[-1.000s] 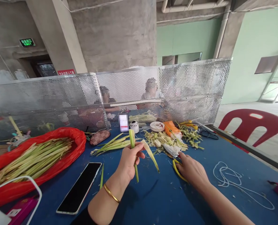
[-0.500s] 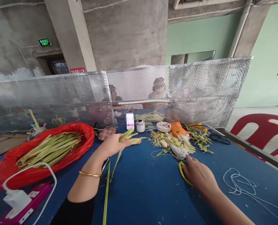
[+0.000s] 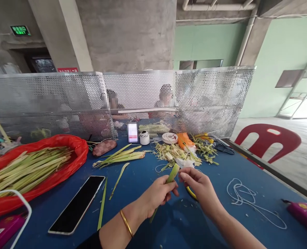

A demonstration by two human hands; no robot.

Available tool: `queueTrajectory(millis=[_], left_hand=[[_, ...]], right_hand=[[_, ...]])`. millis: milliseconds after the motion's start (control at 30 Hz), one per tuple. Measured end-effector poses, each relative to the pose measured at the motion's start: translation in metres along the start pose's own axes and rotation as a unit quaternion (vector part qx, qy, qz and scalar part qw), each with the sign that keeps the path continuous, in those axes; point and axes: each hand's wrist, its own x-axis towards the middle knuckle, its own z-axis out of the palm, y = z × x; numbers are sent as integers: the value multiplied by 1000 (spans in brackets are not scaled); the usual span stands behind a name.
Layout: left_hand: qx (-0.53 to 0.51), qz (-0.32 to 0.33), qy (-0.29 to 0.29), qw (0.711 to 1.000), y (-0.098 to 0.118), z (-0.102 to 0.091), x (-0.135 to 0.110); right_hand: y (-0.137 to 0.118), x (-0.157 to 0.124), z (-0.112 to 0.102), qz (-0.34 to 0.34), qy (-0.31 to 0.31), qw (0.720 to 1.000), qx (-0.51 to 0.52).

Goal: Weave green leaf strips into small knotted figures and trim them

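Note:
In my left hand, closed fingers hold a green plant stalk, its upper end pointing up and its lower end showing below the hand. My right hand is close beside the stalk's upper end, thumb and forefinger pinched together; what lies between them, if anything, is too small to make out. A curved yellow handle shows partly behind the right hand, the rest of it hidden. Past the hands are a crumpled white plastic bag and a heap of pale plant trimmings.
A bundle of stalks and a phone lie left of my hands. Further left, a red bag holds many stalks. A lit phone, a white jar and a tape roll stand behind. White string lies right.
My left hand has moved from the stalk bundle to the middle, bringing one stalk. My right hand has come off the yellow handle towards it. The view has turned right.

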Motion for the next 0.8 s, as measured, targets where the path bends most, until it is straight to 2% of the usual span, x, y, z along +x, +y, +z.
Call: queueTrajectory(millis=[100, 167, 200, 267, 367, 433, 600, 733, 800], left_hand=[[19, -5, -28, 999, -2, 2, 1], [21, 4, -31, 999, -3, 4, 2], [22, 16, -14, 1000, -4, 5, 2], [37, 61, 56, 996, -5, 6, 4], [91, 134, 167, 973, -6, 5, 6], [105, 140, 193, 966, -4, 4, 6], [54, 120, 172, 976, -1, 5, 4], [57, 133, 129, 981, -6, 6, 6], [51, 121, 129, 983, -8, 6, 7]], right_hand=[[-2, -1, 5, 39, 22, 997, 57], [-3, -1, 5, 40, 19, 997, 71], [-4, -1, 5, 32, 16, 997, 69], [-5, -1, 5, 12, 13, 999, 51], [-6, -2, 5, 1, 1, 1000, 14], [-6, -3, 5, 4, -12, 1000, 13], [-6, -3, 4, 6, -6, 1000, 29], [-5, -4, 5, 6, -11, 999, 34], [-5, -4, 5, 6, -16, 999, 33]])
